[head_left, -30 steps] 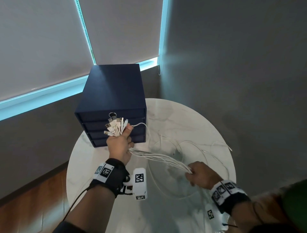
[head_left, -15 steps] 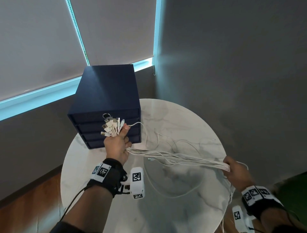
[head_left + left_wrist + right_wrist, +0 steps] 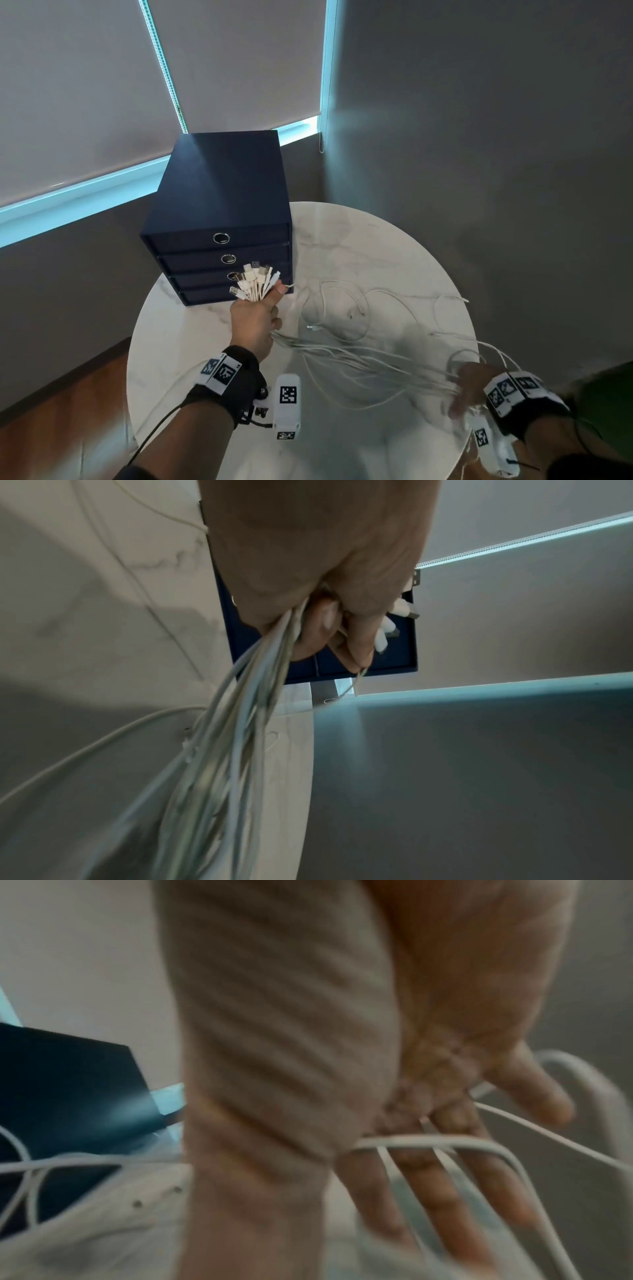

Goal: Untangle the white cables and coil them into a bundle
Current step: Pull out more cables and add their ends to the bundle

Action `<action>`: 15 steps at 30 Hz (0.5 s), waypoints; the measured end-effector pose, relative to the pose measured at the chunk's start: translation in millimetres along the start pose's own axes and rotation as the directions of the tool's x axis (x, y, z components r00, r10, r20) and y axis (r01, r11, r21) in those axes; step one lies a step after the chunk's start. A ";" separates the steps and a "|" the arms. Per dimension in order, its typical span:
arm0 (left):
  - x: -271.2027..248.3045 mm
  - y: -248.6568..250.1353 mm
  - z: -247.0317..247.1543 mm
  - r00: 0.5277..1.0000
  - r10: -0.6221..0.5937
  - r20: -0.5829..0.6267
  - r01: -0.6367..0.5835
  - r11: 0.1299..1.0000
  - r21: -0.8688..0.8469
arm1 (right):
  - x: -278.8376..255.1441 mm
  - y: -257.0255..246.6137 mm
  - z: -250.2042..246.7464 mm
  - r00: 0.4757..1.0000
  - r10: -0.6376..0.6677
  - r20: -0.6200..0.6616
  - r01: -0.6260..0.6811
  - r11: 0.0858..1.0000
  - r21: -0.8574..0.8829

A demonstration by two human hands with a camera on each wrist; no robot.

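The left hand [image 3: 255, 320] is raised in a closed fist, thumb up along its side, forearm reaching forward from the lower left. The right hand [image 3: 471, 385], low at the right, is blurred, its 4 fingers [image 3: 431, 1185] straight and spread.

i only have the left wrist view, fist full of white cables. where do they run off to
Observer: Across the marble table to the right hand near its right edge.
Operator: is that hand gripping them
Observer: No. The right wrist view shows straight, spread fingers, with the white cables running between them.
Operator: any plugs loose
Observer: The left hand holds one end's plugs fanned above the fist; several loose ends lie on the table.
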State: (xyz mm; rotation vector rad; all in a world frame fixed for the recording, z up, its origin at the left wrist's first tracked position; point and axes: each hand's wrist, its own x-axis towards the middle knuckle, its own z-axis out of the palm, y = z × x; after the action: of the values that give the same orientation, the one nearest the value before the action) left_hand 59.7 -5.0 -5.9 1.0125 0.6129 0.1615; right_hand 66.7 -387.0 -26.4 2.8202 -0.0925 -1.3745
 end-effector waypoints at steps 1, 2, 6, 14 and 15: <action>-1.1 2.6 1.6 1.000 -0.002 0.031 0.002 1.000 -0.006 | 0.8 -6.3 -9.1 1.000 -0.028 0.002 0.028 1.000 0.006; -2.0 5.7 4.0 0.998 0.000 0.065 0.000 1.000 -0.009 | 0.8 -15.0 -19.3 0.997 -0.074 -0.003 0.074 0.997 0.013; -5.7 18.7 17.8 0.984 0.055 0.170 -0.052 0.998 -0.020 | 2.5 -67.3 -53.5 0.941 -0.291 -0.176 0.317 0.938 0.143; -10.7 25.2 23.4 0.976 0.103 0.193 -0.099 0.995 -0.030 | 38.6 -163.8 -37.3 0.800 -0.323 -0.506 0.515 0.803 0.300; -10.0 24.4 22.1 0.979 0.101 0.176 -0.098 0.995 -0.027 | 43.7 -170.8 -31.8 0.812 -0.330 -0.481 0.495 0.826 0.269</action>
State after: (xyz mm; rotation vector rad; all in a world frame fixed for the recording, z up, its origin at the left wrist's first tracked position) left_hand 67.3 -12.3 26.9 1.0281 0.3978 0.1626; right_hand 127.4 -219.6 -46.0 3.5711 0.3298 -0.8083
